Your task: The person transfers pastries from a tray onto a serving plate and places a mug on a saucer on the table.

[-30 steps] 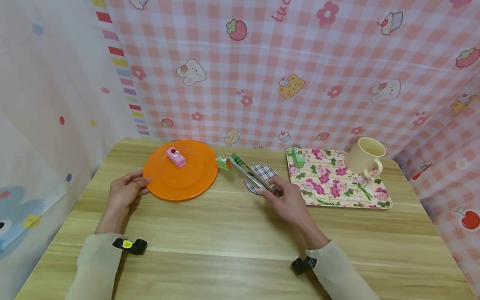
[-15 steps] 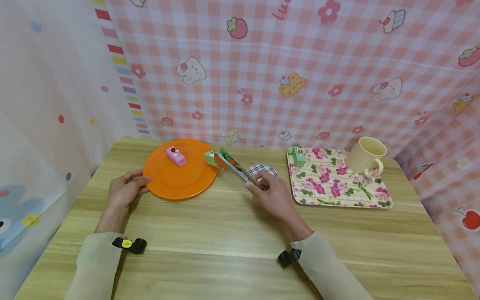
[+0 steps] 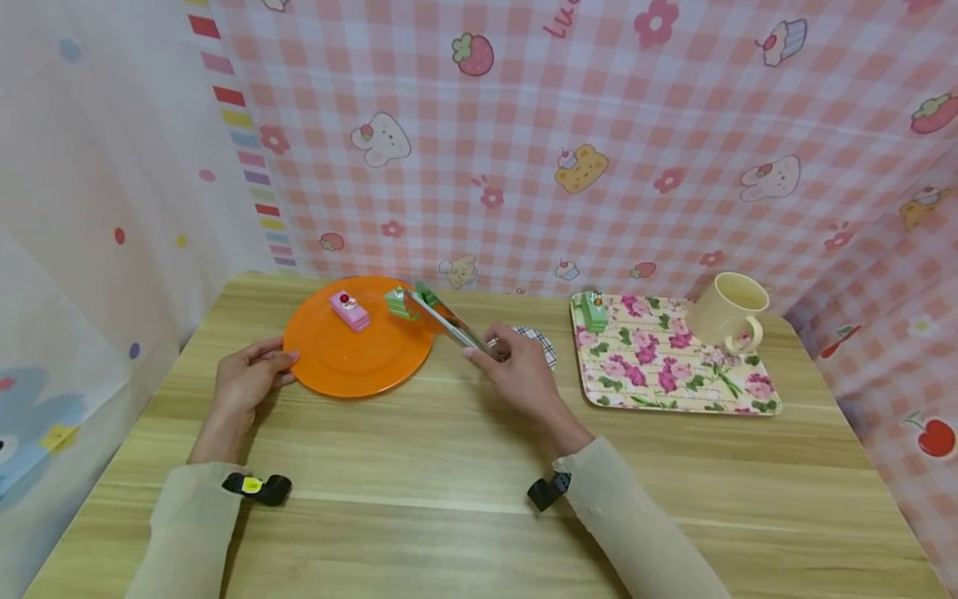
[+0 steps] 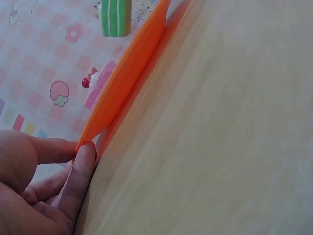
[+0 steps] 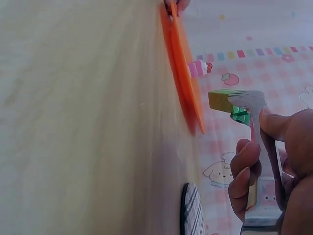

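My left hand (image 3: 245,381) pinches the near-left rim of an orange plate (image 3: 359,362) between thumb and fingers; the left wrist view shows the pinch close up. On the plate sits a pink toy cake slice (image 3: 350,311) topped with a red cherry. My right hand (image 3: 520,370) grips metal tongs (image 3: 452,323) around their arms. A green toy cake slice (image 3: 400,303) is clamped in the tong tips, over the plate's right side. In the right wrist view this green cake slice (image 5: 221,100) hangs clear of the plate surface.
A checked round coaster (image 3: 540,343) lies partly behind my right hand. At the right, a floral tray (image 3: 674,391) bears another green cake slice (image 3: 595,311) and a cream mug (image 3: 726,312). Pink checked cloth (image 3: 509,125) rises behind the wooden table (image 3: 419,499).
My right hand has moved left with the tongs, carrying the green cake slice from beside the plate to above its right side. My left hand has stayed at the plate's rim.
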{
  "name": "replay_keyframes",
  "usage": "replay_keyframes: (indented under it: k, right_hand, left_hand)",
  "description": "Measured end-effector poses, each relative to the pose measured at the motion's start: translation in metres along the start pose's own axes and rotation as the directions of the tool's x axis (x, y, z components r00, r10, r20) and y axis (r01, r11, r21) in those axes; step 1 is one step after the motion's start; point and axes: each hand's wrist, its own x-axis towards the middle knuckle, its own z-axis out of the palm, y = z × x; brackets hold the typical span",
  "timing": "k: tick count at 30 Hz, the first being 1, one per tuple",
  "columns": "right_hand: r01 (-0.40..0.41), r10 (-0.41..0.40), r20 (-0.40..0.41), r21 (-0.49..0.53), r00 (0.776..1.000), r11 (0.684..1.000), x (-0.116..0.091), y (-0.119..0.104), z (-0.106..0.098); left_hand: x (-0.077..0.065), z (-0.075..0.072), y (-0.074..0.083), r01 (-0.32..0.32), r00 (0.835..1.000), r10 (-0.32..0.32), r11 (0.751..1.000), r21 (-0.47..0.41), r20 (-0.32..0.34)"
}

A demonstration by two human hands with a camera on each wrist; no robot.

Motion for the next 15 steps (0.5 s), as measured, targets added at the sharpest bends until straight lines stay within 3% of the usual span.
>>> replay_keyframes:
  k: [15]
  right_hand:
    - [-0.048, 0.048, 0.049, 0.002, 0.998, 0.999, 0.021, -0.015, 0.019]
  left_hand:
    - [-0.002, 0.000, 0.002, 0.005, 1.000, -0.005, 1.000, -0.003, 0.003]
